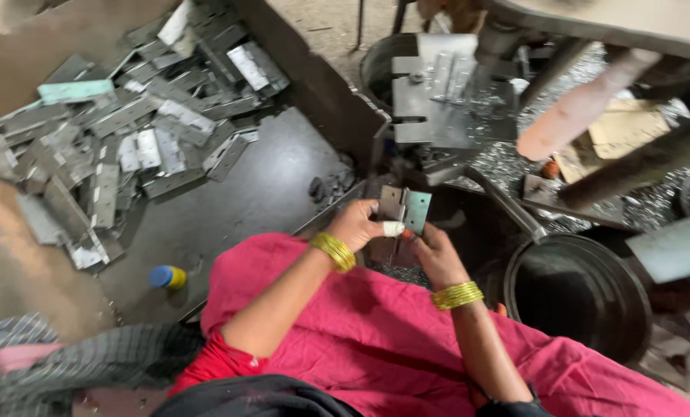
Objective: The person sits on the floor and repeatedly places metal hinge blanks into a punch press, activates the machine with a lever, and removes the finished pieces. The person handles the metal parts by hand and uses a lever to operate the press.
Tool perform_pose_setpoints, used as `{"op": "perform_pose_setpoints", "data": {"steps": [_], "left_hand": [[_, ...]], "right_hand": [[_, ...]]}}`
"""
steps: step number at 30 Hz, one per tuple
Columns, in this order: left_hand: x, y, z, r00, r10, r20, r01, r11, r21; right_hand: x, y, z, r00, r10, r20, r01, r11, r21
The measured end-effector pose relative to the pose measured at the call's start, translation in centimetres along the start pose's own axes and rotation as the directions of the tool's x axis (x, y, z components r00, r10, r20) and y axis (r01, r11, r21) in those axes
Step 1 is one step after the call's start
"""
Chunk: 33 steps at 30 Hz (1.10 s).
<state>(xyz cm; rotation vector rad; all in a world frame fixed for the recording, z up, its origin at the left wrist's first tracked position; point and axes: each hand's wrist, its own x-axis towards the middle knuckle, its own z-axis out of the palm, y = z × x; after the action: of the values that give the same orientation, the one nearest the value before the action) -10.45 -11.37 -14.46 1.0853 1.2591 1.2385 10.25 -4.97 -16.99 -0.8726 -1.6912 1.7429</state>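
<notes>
Both my hands hold a small metal hinge [405, 205] in front of me, above my lap covered in pink cloth [376, 332]. My left hand [358, 225] grips the hinge's left leaf; its thumb has a white wrap. My right hand [434, 251] pinches the right leaf from below. Each wrist wears yellow bangles. The hinge is open, its two leaves spread flat.
A dark tray [260, 193] at the left holds a heap of grey metal hinges [121, 123]. A small blue and yellow bottle [167, 276] lies on it. A metal press fixture [438, 100] stands ahead amid metal shavings. A round black basin [576, 289] sits at the right.
</notes>
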Motion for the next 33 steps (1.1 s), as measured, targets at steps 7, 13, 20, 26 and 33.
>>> {"op": "perform_pose_setpoints", "data": {"steps": [7, 13, 20, 26, 33], "left_hand": [[0.9, 1.1, 6.8, 0.950, 0.257, -0.176, -0.185, 0.919, 0.348], [4.0, 7.5, 3.9, 0.950, 0.140, 0.281, -0.275, 0.799, 0.534], [11.9, 8.9, 6.7, 0.784, 0.618, 0.064, -0.341, 0.341, 0.876], [16.0, 0.1, 12.2, 0.770, 0.620, 0.150, -0.069, -0.153, 0.986], [18.9, 3.1, 11.1, 0.863, 0.503, -0.057, 0.027, 0.066, 0.997]], "right_hand": [[-2.7, 0.8, -2.1, 0.983, -0.092, -0.161, 0.032, 0.938, -0.345], [-2.4, -6.8, -2.9, 0.993, -0.076, -0.095, -0.049, 0.465, -0.884], [-3.4, -17.8, -5.3, 0.603, -0.760, -0.244, -0.039, 0.277, -0.960], [-1.5, -17.3, -6.6, 0.835, -0.451, -0.315, -0.315, 0.077, -0.946], [-1.0, -12.0, -9.2, 0.875, -0.328, -0.356, -0.371, 0.015, -0.928]]}}
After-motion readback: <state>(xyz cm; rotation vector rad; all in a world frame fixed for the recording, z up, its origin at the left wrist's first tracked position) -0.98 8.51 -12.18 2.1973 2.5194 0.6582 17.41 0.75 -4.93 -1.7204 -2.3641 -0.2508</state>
